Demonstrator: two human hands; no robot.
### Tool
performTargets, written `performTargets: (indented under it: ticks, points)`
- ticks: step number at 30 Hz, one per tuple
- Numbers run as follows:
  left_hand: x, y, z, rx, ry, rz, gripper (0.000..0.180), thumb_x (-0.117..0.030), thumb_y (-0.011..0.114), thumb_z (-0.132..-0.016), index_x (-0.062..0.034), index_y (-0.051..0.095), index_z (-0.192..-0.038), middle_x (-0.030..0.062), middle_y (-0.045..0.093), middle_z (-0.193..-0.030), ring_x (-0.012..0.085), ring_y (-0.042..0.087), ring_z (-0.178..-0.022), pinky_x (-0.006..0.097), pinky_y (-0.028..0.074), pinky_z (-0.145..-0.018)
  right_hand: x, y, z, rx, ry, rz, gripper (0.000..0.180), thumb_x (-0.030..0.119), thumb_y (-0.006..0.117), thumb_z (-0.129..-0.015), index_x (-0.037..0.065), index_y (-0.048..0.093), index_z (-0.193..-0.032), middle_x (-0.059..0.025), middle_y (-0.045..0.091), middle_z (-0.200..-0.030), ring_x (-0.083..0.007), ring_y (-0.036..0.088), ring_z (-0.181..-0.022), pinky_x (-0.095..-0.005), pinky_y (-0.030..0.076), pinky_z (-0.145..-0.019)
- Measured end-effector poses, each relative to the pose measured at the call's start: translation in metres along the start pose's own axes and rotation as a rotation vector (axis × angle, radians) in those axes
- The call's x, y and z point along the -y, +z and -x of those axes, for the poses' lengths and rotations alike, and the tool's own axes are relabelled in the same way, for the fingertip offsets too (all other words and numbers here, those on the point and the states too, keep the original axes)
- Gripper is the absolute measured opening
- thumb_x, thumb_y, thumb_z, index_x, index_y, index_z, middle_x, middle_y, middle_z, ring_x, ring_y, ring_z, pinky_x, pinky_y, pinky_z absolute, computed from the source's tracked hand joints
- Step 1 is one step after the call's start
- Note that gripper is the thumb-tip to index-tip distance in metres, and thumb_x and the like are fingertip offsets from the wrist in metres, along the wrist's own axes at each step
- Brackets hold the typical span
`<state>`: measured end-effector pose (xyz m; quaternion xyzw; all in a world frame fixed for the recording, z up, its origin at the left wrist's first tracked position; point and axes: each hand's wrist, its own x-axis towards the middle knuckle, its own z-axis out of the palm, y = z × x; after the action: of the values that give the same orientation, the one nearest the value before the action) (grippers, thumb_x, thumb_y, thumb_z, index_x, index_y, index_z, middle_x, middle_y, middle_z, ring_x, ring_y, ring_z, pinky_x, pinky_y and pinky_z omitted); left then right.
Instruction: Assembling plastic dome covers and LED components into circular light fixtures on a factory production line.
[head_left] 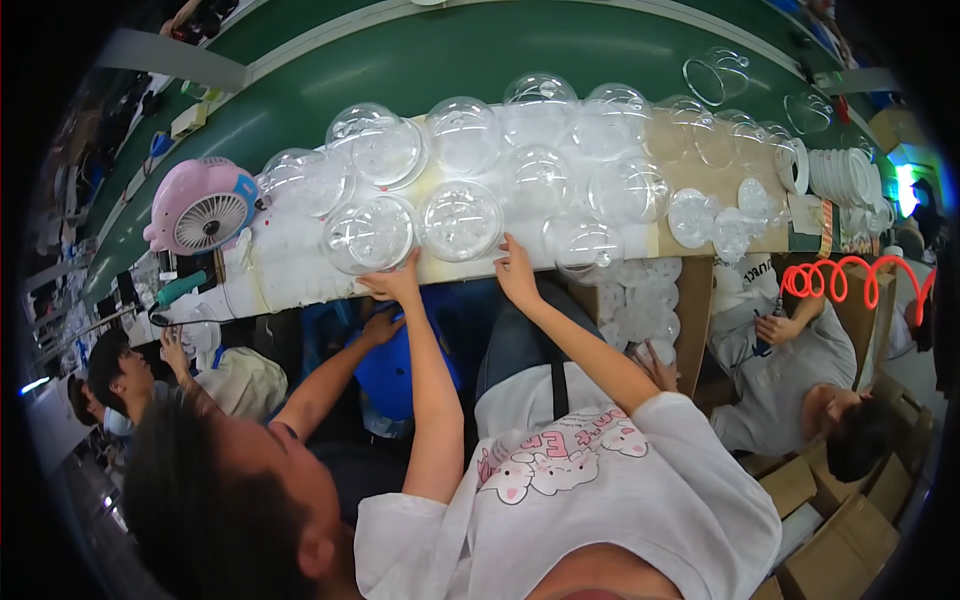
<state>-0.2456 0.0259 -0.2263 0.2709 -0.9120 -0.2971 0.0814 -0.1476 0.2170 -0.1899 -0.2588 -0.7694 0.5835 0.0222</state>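
At the table's near edge, my left hand (398, 281) has its fingers apart, against or very close to the lower rim of a clear plastic dome (368, 234). Whether it presses on that rim I cannot tell. To its right, my right hand (515, 272) has its fingers spread, the fingertips beside the right rim of a second clear dome (462, 220) with a white ring around its base. Both domes lie on the white tabletop (290, 270). Another clear dome (585, 245) sits just right of my right hand, over the edge.
Several more clear domes (540, 105) crowd the table behind. A pink fan (205, 207) stands at left; stacked white rings (845, 178) and a red coiled hose (850, 280) are at right. A box of clear pieces (640, 305) is below the edge. Co-workers sit on both sides.
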Motion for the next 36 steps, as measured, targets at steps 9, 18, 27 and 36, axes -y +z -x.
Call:
performTargets:
  ticks: [9,18,27,36]
  points:
    - [0.020,-0.015,0.001,-0.024,0.000,-0.095,0.098,-0.060,0.073,-0.051,-0.0100,0.037,-0.126,0.0183,0.027,-0.138,0.0317,0.013,-0.132,0.062,0.001,-0.097,0.021,-0.005,-0.008,0.096,-0.110,0.429,0.058,0.006,0.054,-0.072,0.003,0.035,-0.127,-0.0186,0.046,-0.099,-0.0381,0.053,-0.077,-0.0452,0.045,-0.065]
    - [0.017,-0.016,0.019,-0.176,0.149,-0.078,0.074,-0.033,0.066,-0.074,0.0013,0.032,-0.129,0.0237,0.033,-0.132,0.0420,0.025,-0.125,0.051,0.022,-0.098,0.045,0.019,0.003,0.187,-0.124,0.487,0.061,0.005,0.050,-0.070,-0.009,0.030,-0.127,-0.0210,0.049,-0.098,-0.0353,0.055,-0.075,-0.0437,0.046,-0.064]
    - [-0.028,-0.028,0.163,0.228,0.439,0.157,0.046,-0.011,0.053,-0.076,0.0035,0.042,-0.118,0.0218,0.046,-0.117,0.0365,0.041,-0.109,0.044,0.031,-0.094,0.038,-0.095,0.100,0.246,-0.154,0.150,0.022,0.017,0.054,-0.077,0.007,0.061,-0.096,-0.0111,0.060,-0.088,-0.0283,0.058,-0.083,-0.0378,0.047,-0.070]
    - [-0.071,-0.056,0.219,1.122,0.504,0.389,0.017,-0.007,0.051,-0.084,-0.0005,0.057,-0.100,0.0075,0.060,-0.092,0.0132,0.057,-0.085,0.025,0.044,-0.076,-0.039,-0.255,0.246,-0.260,0.290,0.020,0.021,0.016,0.056,-0.079,0.007,0.062,-0.097,-0.0109,0.063,-0.076,-0.0198,0.061,-0.066,-0.0304,0.047,-0.061]
